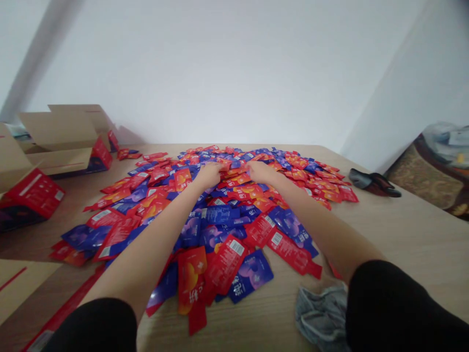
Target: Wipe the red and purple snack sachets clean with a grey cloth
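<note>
A wide heap of flat spouted pouches, red-orange ones (231, 254) and blue-purple ones (252, 275), covers the middle of the table. Both my arms reach over it to its far half. My left hand (210, 174) is closed, its fingers curled down at a red pouch (226, 166). Across a small gap, my right hand (258, 172) has its fingers bent inward among the pouches. The fingertips of both hands are small and partly hidden, so what they grip does not show clearly.
Open cardboard boxes (69, 142) with red and blue printed sides stand at the left; another red box (34, 198) is nearer. A crumpled grey cloth (322, 315) lies by my right forearm. A dark object (373, 182) sits at the right edge, beside a patterned chair (425, 176). A white wall rises behind.
</note>
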The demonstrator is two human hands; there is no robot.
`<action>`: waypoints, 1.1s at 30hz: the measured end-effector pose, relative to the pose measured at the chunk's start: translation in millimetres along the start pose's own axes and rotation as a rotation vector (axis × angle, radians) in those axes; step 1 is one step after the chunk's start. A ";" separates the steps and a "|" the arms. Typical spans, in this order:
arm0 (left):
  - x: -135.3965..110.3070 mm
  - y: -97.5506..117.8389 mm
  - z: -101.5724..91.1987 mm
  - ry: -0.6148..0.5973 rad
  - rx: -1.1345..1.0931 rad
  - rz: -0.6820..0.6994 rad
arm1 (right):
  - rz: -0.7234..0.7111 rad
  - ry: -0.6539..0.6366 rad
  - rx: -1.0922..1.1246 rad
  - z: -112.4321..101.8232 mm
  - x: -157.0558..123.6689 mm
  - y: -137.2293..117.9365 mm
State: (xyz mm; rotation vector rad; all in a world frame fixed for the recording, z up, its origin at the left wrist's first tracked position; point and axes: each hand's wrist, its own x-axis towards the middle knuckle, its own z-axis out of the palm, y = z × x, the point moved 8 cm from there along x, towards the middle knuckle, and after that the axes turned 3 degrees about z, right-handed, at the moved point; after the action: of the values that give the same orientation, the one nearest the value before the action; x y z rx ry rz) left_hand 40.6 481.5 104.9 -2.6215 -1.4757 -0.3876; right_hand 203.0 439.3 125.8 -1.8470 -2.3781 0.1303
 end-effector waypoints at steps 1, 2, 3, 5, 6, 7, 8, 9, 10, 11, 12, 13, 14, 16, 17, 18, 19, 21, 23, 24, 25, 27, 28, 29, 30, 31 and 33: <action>-0.9 12.4 -2.3 -0.014 -0.013 0.055 | 0.019 -0.028 -0.022 5.3 -14.4 9.8; -3.0 27.2 -3.6 -0.029 -0.025 0.113 | 0.032 -0.050 -0.047 11.8 -29.7 17.3; -6.3 44.1 -3.4 -0.043 -0.035 0.171 | 0.040 -0.061 -0.073 18.7 -45.0 22.5; -17.1 81.5 1.5 -0.072 -0.049 0.284 | 0.045 -0.051 -0.113 32.7 -73.1 25.6; -24.2 100.7 6.2 -0.088 -0.054 0.337 | 0.046 -0.039 -0.129 39.4 -84.8 24.6; -31.9 119.1 11.6 -0.101 -0.056 0.384 | 0.046 -0.030 -0.143 45.9 -94.6 22.6; -39.6 135.7 17.1 -0.109 -0.055 0.425 | 0.047 -0.026 -0.155 51.8 -102.4 20.5; -46.5 149.6 21.8 -0.109 -0.052 0.454 | 0.048 -0.026 -0.165 56.2 -108.3 18.8; -52.1 160.8 25.1 -0.102 -0.047 0.472 | 0.052 -0.024 -0.173 58.7 -112.7 17.9; -56.1 169.1 26.7 -0.088 -0.041 0.479 | 0.057 -0.019 -0.181 58.7 -116.1 18.2; -58.4 174.9 26.2 -0.068 -0.034 0.478 | 0.061 -0.011 -0.186 56.1 -119.0 19.2; -59.1 178.9 23.4 -0.045 -0.027 0.469 | 0.064 0.003 -0.190 51.2 -122.0 21.0; -58.9 181.6 18.4 -0.022 -0.021 0.458 | 0.063 0.021 -0.190 44.4 -125.7 23.0; -58.4 186.1 2.5 0.016 -0.008 0.441 | 0.046 0.061 -0.184 28.2 -137.3 25.7; -60.1 189.0 -7.8 0.028 -0.002 0.440 | 0.034 0.075 -0.181 20.9 -145.9 26.2; -64.3 192.4 -19.2 0.035 0.005 0.444 | 0.017 0.096 -0.173 14.1 -156.8 25.5; -71.8 196.2 -31.1 0.036 0.012 0.450 | -0.012 0.133 -0.159 7.8 -170.2 22.7; -98.4 204.7 -54.3 0.030 0.024 0.467 | -0.123 0.260 -0.110 -2.8 -205.1 9.4; -140.2 213.6 -71.5 0.020 0.030 0.482 | -0.287 0.417 -0.046 -6.7 -249.3 -12.5; -165.9 219.2 -77.9 0.046 0.053 0.503 | -0.368 0.473 -0.022 -3.9 -272.3 -24.9; -194.0 226.3 -79.7 0.061 0.082 0.545 | -0.434 0.500 -0.008 3.0 -293.8 -37.4; -248.1 234.7 -71.4 0.074 0.142 0.546 | -0.526 0.474 0.014 25.6 -329.2 -61.8; -273.4 238.3 -59.5 0.033 0.160 0.538 | -0.557 0.424 0.030 40.0 -343.0 -73.5; -297.0 241.5 -46.1 -0.010 0.170 0.525 | -0.580 0.363 0.048 54.6 -354.7 -84.4; -318.2 244.3 -32.4 -0.050 0.180 0.508 | -0.594 0.299 0.063 68.0 -364.4 -93.9; -336.6 246.9 -20.3 -0.079 0.189 0.490 | -0.597 0.235 0.078 79.3 -372.0 -101.6; -363.9 250.9 -4.4 -0.109 0.187 0.459 | -0.572 0.118 0.116 91.6 -380.7 -109.4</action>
State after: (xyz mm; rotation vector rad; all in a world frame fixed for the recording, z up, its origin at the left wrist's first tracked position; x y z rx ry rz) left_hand 73.4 49.4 17.5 -2.7449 -0.8379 -0.0574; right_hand 177.0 44.3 33.1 -1.0373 -2.6344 0.0938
